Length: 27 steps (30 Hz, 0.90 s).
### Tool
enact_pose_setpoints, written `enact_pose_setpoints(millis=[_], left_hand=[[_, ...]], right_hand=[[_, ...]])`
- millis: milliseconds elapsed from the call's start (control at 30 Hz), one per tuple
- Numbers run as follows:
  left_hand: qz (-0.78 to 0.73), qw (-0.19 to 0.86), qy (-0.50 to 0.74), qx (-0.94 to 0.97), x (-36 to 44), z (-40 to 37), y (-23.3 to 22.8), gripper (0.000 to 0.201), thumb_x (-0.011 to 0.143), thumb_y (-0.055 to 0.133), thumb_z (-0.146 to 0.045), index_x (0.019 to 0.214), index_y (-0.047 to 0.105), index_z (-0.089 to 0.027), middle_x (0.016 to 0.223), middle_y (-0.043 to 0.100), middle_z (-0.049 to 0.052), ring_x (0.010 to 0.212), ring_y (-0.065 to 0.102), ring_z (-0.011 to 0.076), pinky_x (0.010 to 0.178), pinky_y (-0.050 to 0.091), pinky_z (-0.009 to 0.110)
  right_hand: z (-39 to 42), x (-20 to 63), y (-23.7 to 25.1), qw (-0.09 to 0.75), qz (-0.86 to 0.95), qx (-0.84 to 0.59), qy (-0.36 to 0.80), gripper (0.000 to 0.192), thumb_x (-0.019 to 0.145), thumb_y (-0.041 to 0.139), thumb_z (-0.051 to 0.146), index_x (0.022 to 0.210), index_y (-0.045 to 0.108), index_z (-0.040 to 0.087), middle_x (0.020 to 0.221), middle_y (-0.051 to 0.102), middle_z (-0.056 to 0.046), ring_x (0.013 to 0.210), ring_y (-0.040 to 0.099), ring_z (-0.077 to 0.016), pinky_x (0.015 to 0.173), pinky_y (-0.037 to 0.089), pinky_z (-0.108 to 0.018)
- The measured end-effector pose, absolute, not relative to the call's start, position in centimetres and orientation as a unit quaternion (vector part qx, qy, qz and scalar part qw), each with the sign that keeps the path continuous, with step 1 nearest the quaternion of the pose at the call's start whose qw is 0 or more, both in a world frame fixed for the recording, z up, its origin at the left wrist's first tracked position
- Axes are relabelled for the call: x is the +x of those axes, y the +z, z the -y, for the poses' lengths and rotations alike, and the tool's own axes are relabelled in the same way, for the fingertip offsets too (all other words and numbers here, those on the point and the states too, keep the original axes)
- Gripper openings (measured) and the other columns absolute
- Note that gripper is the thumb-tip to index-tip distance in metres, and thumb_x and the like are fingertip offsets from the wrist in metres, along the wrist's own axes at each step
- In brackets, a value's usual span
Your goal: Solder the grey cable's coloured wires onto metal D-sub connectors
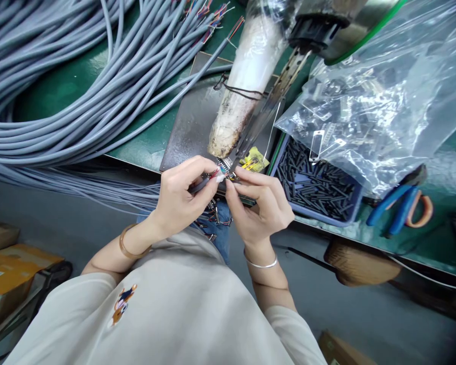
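Holding: a grey cable end (202, 183) with thin coloured wires is pinched in the left hand (180, 195), just left of the frame's centre.
Left hand: closed in a pinch on the cable end, thumb and forefinger pressed together over the red and white strands.
Right hand (260, 203): fingers curled and closed on a small metal connector (228, 170), which is held against the wire tips; exactly how it is gripped is partly hidden by the fingers.
Position: cable end and connector are met at the centre of the frame, at the front edge of the green desk (148, 147), just under the tip of a soldering iron (264, 109) that slants down from the upper right.
Progress: judged from the frame, the wires are already stripped and fanned, and some seem to be seated on the connector's pins; how many are joined cannot be told. More stripped ends are seen on the cables at the top centre, so much of the batch appears to be left.
Look of the cable end: grey jacket cut back, short bright strands of red, white and blue exposed, very fine and closely bunched.
Around it: a large bundle of grey cables (61, 86) is spread over the upper left; a dark metal plate (193, 121) lies under the iron; a blue tray of black sleeves (315, 185) sits to the right of centre; a clear bag of parts (376, 111) fills the upper right; blue and orange cutters (401, 205) lie at the right edge.
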<state>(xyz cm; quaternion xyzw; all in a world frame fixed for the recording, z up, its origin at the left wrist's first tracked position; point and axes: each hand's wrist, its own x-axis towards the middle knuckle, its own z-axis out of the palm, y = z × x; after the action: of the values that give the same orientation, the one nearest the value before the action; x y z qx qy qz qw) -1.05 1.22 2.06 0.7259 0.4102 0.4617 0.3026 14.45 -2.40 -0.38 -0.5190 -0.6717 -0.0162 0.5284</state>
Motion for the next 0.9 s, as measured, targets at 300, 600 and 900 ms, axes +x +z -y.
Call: enact_pose_setpoints(millis=[300,600,900], left_hand=[[-0.398,0.303,0.448,0.741,-1.2,-0.8,1.7,0.007,0.090,0.064,-0.009,0.087,0.066,-0.016,0.079,0.070,0.002,0.069,0.059,0.0091,0.060,0.044,0.020],[-0.349,0.287,0.433,0.780,-1.3,-0.1,1.6,0.010,0.095,0.059,-0.009,0.091,0.064,-0.016,0.085,0.073,0.005,0.079,0.066,0.0115,0.070,0.052,0.022],[-0.333,0.293,0.416,0.794,-1.6,1.1,1.5,0.012,0.096,0.055,-0.008,0.093,0.063,-0.017,0.087,0.074,0.005,0.080,0.069,0.0120,0.073,0.054,0.022]], right_hand=[[3.0,14.7,-1.1,0.510,0.696,-0.504,-0.037,0.020,0.084,0.077,0.009,0.090,0.063,0.022,0.104,0.081,-0.005,0.089,0.079,-0.0155,0.077,0.065,-0.025],[4.5,17.0,0.0,0.424,0.740,-0.521,-0.018,0.024,0.087,0.076,0.014,0.105,0.072,0.028,0.086,0.073,0.003,0.074,0.071,-0.0107,0.068,0.058,-0.021],[4.7,17.1,0.5,0.371,0.800,-0.471,-0.020,0.015,0.089,0.071,0.013,0.098,0.068,0.024,0.086,0.075,0.001,0.080,0.073,-0.0130,0.087,0.064,-0.028]])
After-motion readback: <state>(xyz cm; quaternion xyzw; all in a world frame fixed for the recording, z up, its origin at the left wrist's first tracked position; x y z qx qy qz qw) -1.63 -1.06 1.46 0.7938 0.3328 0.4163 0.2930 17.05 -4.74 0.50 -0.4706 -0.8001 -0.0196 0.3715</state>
